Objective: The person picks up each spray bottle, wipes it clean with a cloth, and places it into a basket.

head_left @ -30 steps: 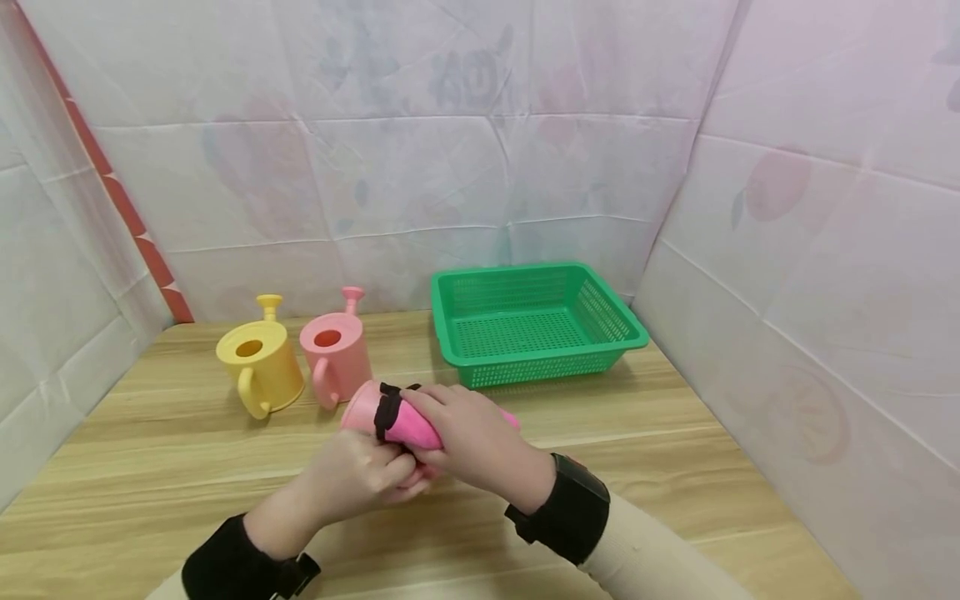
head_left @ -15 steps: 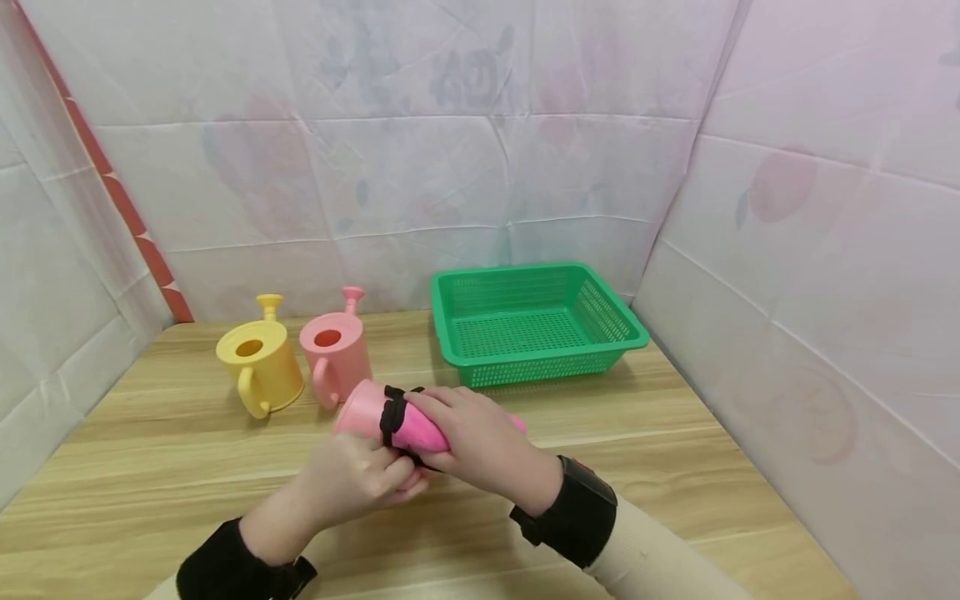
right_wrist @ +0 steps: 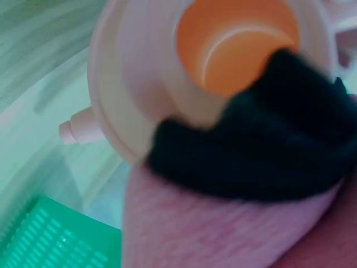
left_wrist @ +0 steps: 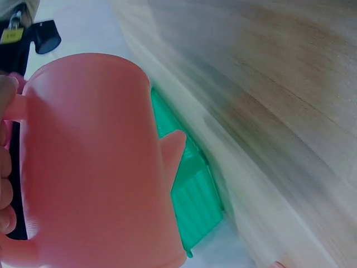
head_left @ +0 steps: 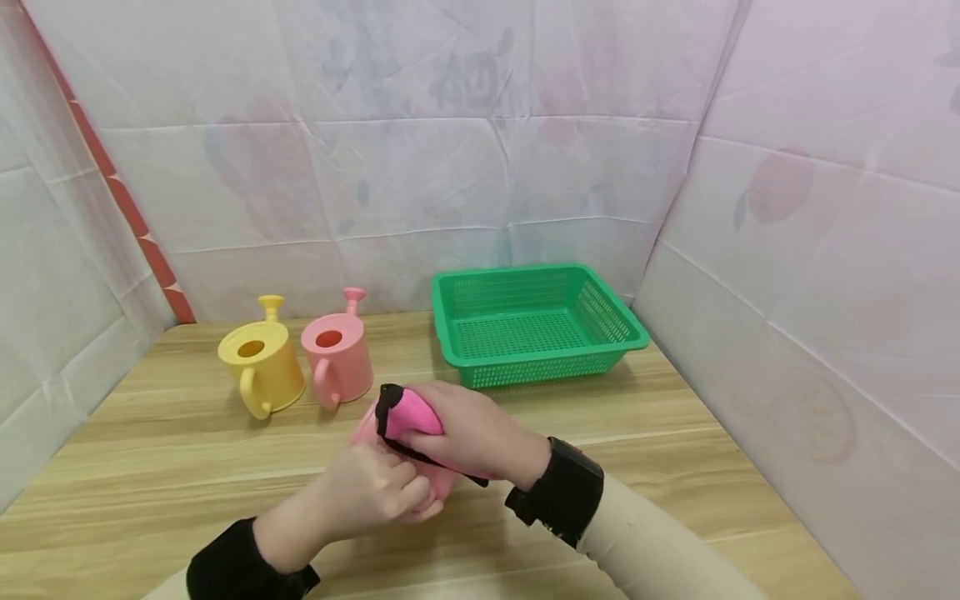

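A pink watering can [left_wrist: 95,162] is held by its handle in my left hand [head_left: 363,490]; the fingers curl round that handle at the edge of the left wrist view. My right hand [head_left: 480,432] grips a bright pink cloth [head_left: 416,412] with a black border, bunched against the can. In the right wrist view the border covers part of the can's round top opening [right_wrist: 245,61], and a short spout [right_wrist: 83,127] sticks out at one side. Both hands hide much of the can in the head view.
A yellow watering can [head_left: 273,367] and a second pink watering can [head_left: 348,358] stand upright at the back left of the wooden table [head_left: 187,475]. A green perforated basket [head_left: 540,367] sits at the back right. Fabric walls enclose the back and sides.
The held watering can has tilted, and less of it shows at upper left. My right hand and the cloth have shifted, the black border now trailing lower right. The basket and standing cans stay put.
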`<state>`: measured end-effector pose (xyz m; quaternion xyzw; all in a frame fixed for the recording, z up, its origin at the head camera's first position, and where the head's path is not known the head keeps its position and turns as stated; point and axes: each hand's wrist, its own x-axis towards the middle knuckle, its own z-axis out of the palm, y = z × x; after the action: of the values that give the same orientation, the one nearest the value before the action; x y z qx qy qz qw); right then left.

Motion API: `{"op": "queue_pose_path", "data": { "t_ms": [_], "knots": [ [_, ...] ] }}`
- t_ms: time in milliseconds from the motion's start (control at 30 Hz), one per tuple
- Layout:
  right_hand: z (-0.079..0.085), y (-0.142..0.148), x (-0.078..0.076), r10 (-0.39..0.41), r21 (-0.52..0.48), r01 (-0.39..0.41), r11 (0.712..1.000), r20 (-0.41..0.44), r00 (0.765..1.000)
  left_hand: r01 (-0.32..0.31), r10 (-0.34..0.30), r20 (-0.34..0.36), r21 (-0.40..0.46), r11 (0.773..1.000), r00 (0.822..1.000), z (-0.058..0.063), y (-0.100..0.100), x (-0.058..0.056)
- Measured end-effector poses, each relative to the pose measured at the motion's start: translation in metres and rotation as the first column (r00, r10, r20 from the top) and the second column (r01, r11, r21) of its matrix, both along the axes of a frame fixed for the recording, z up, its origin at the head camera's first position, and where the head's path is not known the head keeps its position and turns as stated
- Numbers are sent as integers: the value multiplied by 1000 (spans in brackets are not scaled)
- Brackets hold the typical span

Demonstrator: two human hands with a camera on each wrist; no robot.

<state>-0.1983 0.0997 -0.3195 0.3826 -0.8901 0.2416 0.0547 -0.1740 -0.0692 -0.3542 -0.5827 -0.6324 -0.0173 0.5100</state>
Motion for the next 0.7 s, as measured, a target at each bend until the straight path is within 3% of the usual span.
{"op": "queue_pose_path", "data": {
  "t_ms": [133, 233, 300, 400, 533, 600, 700],
  "knots": [
    [1, 4, -10, -7, -65, 18, 998, 166, 986, 31, -30, 8, -28, 999, 1000, 1, 1, 4],
    [0, 9, -18, -16, -109, 51, 993, 304, 952, 50, -49, 21, -44, 998, 999, 3, 1, 7],
    [-1, 14, -23, -7, -146, 72, 987, 401, 916, 58, -57, 22, -51, 997, 998, 4, 1, 8],
    [-7, 21, -30, 21, -209, 110, 972, 540, 842, 66, -66, 5, -51, 997, 998, 7, 1, 9],
    [-13, 28, -36, 52, -257, 146, 955, 633, 773, 82, -82, 2, -43, 996, 997, 9, 1, 10],
    [-15, 29, -36, 55, -263, 151, 953, 639, 767, 88, -88, 8, -38, 995, 996, 9, 1, 10],
    [-15, 27, -32, 28, -251, 153, 956, 596, 803, 91, -91, 1, -32, 995, 996, 9, 1, 9]
  ]
}}
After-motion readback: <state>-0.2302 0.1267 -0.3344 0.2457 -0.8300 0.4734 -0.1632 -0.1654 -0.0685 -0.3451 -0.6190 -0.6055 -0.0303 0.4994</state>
